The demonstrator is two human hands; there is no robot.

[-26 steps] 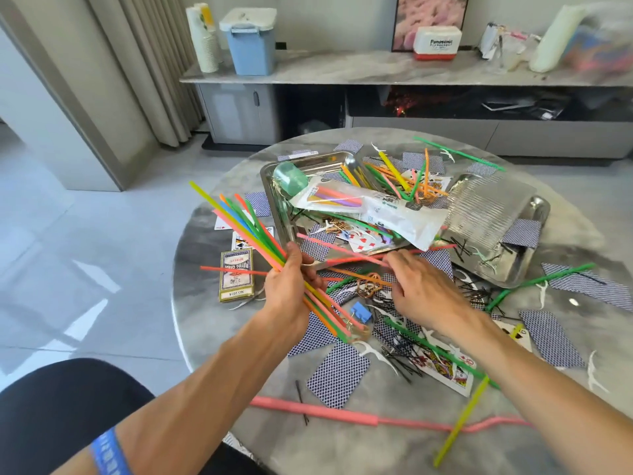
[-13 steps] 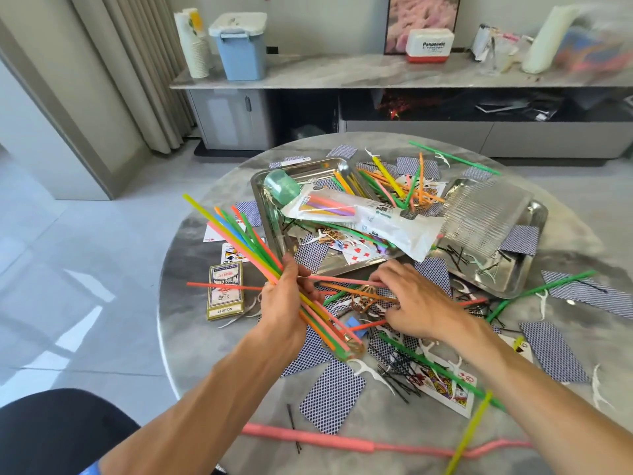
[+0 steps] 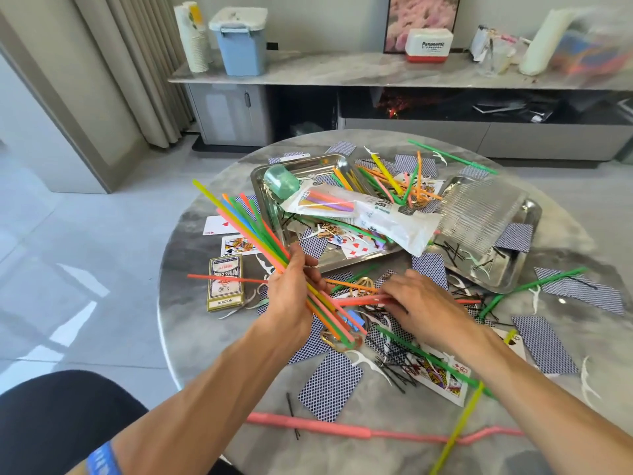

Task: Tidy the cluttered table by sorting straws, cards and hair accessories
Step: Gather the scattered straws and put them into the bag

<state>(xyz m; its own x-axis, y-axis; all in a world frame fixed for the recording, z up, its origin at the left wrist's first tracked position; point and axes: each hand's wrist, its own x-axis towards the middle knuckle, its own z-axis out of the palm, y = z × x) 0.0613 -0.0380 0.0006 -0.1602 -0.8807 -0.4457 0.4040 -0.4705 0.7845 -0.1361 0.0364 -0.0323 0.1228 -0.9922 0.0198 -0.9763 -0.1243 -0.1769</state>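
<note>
My left hand (image 3: pixel 291 293) grips a bundle of coloured straws (image 3: pixel 246 228) that slants up to the left over the round marble table (image 3: pixel 191 269). My right hand (image 3: pixel 418 299) lies low on the clutter at the table's middle, its fingers pinching a pink-red straw (image 3: pixel 356 301) that points toward the bundle. Blue-backed playing cards (image 3: pixel 330 385), black hairpins (image 3: pixel 394 365) and loose straws lie scattered around both hands. A card box (image 3: pixel 224 282) lies to the left of my left hand.
Two steel trays stand behind the hands: the left tray (image 3: pixel 263 186) holds a straw packet (image 3: pixel 370 214), cards and straws; the right tray (image 3: pixel 513 275) holds a clear ribbed lid and hairpins. A long pink straw (image 3: pixel 342 428) lies near the table's front edge.
My right hand has slid left and nearer along the table with a pink-red straw, closing on the bundle. The left hand holds the bundle much as before.
</note>
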